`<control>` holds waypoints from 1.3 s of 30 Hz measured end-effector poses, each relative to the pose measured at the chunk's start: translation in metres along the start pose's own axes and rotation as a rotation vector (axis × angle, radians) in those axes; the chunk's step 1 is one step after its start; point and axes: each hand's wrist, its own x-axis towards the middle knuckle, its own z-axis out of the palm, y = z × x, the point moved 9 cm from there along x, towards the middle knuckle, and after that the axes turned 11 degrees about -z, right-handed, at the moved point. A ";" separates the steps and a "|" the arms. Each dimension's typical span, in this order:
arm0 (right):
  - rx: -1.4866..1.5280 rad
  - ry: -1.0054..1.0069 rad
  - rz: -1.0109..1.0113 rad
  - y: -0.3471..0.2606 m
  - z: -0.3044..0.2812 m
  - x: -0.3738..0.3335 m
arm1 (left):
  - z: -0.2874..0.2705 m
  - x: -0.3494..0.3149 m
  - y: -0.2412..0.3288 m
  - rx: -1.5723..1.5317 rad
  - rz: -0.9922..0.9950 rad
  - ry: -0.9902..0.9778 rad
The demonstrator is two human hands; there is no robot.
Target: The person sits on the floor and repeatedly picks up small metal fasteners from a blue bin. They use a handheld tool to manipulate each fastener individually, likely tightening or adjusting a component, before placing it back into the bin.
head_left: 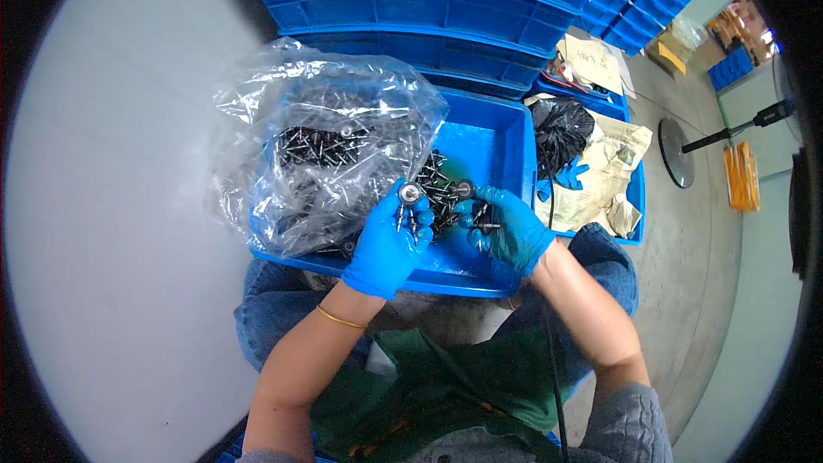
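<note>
Gleaming in left fingers (390,206), a silver-centred, dark-rimmed round part (410,194)

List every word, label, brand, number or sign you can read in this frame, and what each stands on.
Tan sheet at upper right: dark handwritten marks, not copied out here.
Black pole at far right: tiny pale marks, too small to read.
Stacked blue crates: no lettering I can make out.
</note>
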 end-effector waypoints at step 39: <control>-0.489 -0.136 -0.225 -0.023 0.019 -0.010 | -0.005 -0.004 -0.017 0.092 -0.096 0.117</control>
